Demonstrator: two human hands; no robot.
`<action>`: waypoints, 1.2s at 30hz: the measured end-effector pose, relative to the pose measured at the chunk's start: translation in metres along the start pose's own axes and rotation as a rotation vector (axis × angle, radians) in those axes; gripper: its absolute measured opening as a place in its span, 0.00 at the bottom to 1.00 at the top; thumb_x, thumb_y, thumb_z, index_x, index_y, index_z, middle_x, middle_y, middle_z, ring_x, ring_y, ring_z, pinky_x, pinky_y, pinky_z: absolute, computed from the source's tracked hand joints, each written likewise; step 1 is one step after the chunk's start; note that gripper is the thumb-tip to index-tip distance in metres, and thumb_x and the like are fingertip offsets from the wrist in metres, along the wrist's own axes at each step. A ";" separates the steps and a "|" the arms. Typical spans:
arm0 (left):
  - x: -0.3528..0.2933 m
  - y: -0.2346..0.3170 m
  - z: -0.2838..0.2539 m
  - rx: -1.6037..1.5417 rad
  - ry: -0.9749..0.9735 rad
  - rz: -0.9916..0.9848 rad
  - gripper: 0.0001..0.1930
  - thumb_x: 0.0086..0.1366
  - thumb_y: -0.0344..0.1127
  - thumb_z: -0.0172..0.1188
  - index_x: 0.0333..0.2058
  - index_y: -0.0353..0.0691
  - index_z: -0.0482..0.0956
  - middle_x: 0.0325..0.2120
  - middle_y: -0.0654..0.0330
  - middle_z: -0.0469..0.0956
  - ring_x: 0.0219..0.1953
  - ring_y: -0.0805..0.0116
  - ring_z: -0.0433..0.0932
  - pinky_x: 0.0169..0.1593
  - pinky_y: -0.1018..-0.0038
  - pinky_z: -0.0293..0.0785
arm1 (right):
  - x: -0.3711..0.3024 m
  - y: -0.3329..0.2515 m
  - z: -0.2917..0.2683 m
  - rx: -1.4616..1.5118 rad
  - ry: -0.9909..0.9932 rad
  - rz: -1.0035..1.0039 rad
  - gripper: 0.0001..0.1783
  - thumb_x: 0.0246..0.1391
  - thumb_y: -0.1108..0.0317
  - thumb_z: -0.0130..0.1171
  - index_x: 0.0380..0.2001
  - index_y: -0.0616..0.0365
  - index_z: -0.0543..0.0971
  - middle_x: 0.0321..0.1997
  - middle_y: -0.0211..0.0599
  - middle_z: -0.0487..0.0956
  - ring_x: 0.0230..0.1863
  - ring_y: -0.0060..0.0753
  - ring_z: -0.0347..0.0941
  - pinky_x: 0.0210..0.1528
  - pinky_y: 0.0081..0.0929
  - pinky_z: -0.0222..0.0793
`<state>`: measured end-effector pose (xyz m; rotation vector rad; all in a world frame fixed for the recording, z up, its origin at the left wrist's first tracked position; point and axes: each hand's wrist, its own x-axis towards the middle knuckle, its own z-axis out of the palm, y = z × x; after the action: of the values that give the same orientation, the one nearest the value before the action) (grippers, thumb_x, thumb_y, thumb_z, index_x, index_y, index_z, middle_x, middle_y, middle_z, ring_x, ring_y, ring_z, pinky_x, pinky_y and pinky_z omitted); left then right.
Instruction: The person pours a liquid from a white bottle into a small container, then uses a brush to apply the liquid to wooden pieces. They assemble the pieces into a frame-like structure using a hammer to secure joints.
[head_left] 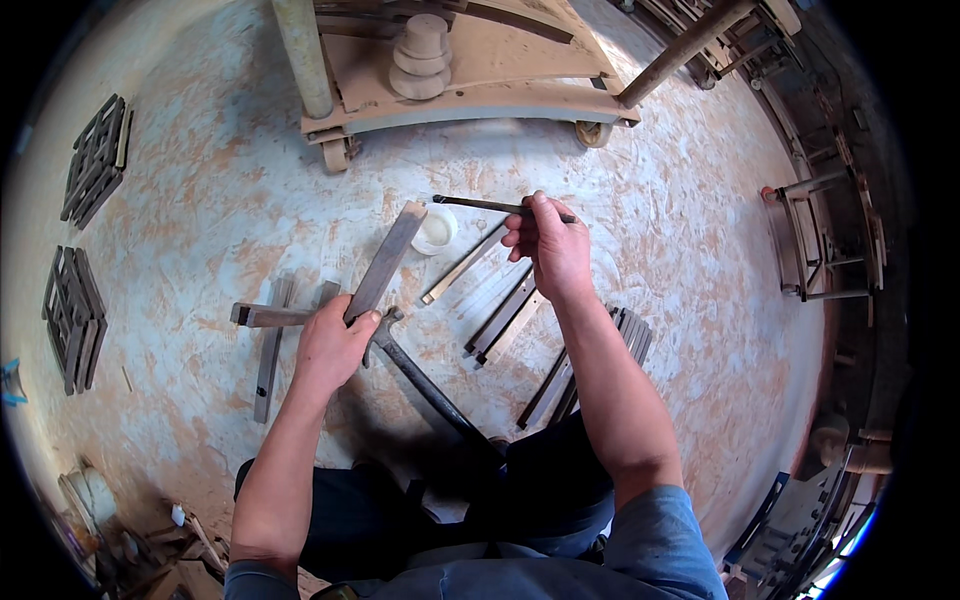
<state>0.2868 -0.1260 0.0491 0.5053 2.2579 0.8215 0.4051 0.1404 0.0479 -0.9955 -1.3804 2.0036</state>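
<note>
The left hand (338, 346) has its fingers closed around the lower part of a wooden bar (388, 262), angled above the floor beside a white tub (453, 238). The bar appears stiff, fairly light, not slippery; its flat sides suit gripping, clear of the pale end. The right hand (553, 240) pinches a thin dark stick (482, 204). The tub holds pale matter, nature unclear.

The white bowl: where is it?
In the head view, the bowl sits on the floor just left of centre, between the wooden bar and right hand.
</note>
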 end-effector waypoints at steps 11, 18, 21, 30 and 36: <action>0.000 -0.005 0.008 0.227 0.092 0.014 0.28 0.58 0.45 0.62 0.50 0.29 0.70 0.42 0.38 0.78 0.47 0.42 0.77 0.51 0.57 0.71 | -0.010 -0.008 0.011 0.003 -0.033 -0.051 0.16 0.62 0.61 0.56 0.39 0.67 0.76 0.30 0.44 0.80 0.24 0.30 0.77 0.20 0.24 0.72; -0.001 -0.005 0.011 0.308 0.125 0.019 0.27 0.60 0.44 0.61 0.52 0.32 0.69 0.42 0.40 0.79 0.47 0.43 0.77 0.51 0.55 0.71 | -0.012 -0.007 0.011 -0.065 -0.058 -0.024 0.16 0.62 0.60 0.56 0.39 0.66 0.77 0.29 0.40 0.80 0.24 0.27 0.77 0.21 0.22 0.72; -0.003 -0.002 0.010 0.318 0.126 0.015 0.26 0.61 0.43 0.59 0.53 0.34 0.69 0.41 0.41 0.79 0.46 0.42 0.78 0.51 0.54 0.71 | -0.015 -0.009 0.013 -0.147 -0.088 -0.028 0.15 0.62 0.61 0.56 0.39 0.66 0.78 0.29 0.38 0.81 0.25 0.25 0.77 0.22 0.21 0.72; -0.003 -0.009 0.013 0.394 0.168 0.072 0.22 0.62 0.43 0.58 0.52 0.38 0.71 0.37 0.43 0.80 0.41 0.42 0.78 0.46 0.52 0.72 | -0.015 -0.003 0.006 -0.461 -0.237 -0.129 0.10 0.60 0.66 0.58 0.39 0.60 0.80 0.30 0.28 0.79 0.32 0.17 0.74 0.30 0.19 0.71; -0.002 -0.016 0.017 0.394 0.192 0.149 0.23 0.62 0.42 0.56 0.53 0.37 0.73 0.40 0.44 0.76 0.43 0.44 0.77 0.47 0.54 0.73 | -0.017 -0.011 0.005 -0.382 -0.195 -0.169 0.09 0.59 0.67 0.59 0.39 0.60 0.80 0.29 0.27 0.79 0.31 0.17 0.74 0.31 0.18 0.70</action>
<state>0.2982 -0.1316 0.0296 0.8136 2.6001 0.5098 0.4108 0.1287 0.0638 -0.8167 -1.9375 1.7862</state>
